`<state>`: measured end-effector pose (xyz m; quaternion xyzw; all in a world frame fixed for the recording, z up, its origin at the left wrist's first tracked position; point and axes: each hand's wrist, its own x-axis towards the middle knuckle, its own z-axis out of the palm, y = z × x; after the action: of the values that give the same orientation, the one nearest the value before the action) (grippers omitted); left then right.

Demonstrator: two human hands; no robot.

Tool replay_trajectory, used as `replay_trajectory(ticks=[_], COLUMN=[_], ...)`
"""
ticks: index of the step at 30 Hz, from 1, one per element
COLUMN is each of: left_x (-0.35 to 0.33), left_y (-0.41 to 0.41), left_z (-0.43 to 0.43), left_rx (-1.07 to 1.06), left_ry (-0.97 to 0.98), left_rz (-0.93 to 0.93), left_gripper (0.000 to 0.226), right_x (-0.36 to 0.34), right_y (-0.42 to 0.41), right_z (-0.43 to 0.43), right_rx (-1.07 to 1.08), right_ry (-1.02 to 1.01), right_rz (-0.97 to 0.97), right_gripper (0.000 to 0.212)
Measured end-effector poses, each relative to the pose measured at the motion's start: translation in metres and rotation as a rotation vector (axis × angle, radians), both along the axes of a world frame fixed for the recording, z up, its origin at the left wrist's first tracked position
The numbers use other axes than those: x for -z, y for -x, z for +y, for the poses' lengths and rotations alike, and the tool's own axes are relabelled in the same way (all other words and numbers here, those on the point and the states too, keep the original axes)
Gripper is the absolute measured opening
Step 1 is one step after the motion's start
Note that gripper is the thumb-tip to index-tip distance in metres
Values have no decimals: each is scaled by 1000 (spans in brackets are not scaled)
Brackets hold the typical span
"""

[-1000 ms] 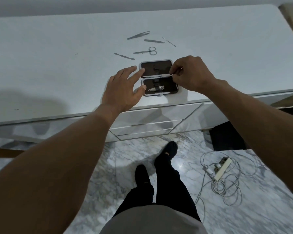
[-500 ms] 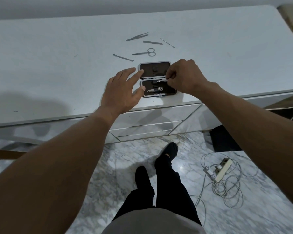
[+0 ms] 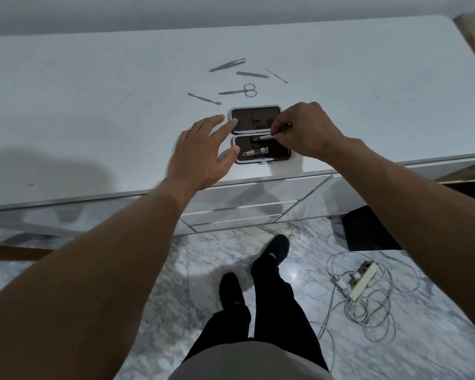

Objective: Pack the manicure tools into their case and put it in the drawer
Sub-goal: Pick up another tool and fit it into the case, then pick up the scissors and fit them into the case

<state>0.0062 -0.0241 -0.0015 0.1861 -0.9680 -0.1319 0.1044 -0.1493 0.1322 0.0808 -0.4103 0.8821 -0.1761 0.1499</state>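
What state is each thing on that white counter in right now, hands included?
case: open, lying flat.
nail clipper: strapped in the near half.
small tool: pinched by the right hand, going into the case.
left hand: open, fingers on the case edge.
scissors: closed, loose on the counter.
tweezers: loose.

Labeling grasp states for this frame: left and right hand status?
Left hand: open, fingers spread, resting at the left edge of the open case, gripping nothing.
Right hand: closed, pinching a small metal tool over the case's near half.
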Motion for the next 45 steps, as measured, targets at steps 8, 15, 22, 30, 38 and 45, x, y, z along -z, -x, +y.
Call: replay_trajectory(ticks=[8, 15, 22, 30, 38, 45], left_x=[1, 0, -3, -6, -6, -6], left_y=[0, 0, 0, -1, 0, 2], left_z=[0, 0, 1, 1, 2, 1], left_rx=[0, 1, 7, 12, -5, -10], left_ry=[-5, -2, 5, -9, -28, -30], left_rz=[5, 0, -27, -32, -29, -43], left_gripper=[55, 55, 55, 58, 57, 58], right_x=[9, 9, -1, -7, 4, 16], right_y=[-11, -12, -5, 14, 38, 67], right_z=[-11, -12, -14, -40, -89, -126], right_rx=[-36, -34, -35, 6, -8, 29], right_ry=[47, 62, 61, 53, 17, -79], right_rz=[-20, -23, 3, 6, 79, 140], right_gripper=[14, 15, 23, 22, 23, 24])
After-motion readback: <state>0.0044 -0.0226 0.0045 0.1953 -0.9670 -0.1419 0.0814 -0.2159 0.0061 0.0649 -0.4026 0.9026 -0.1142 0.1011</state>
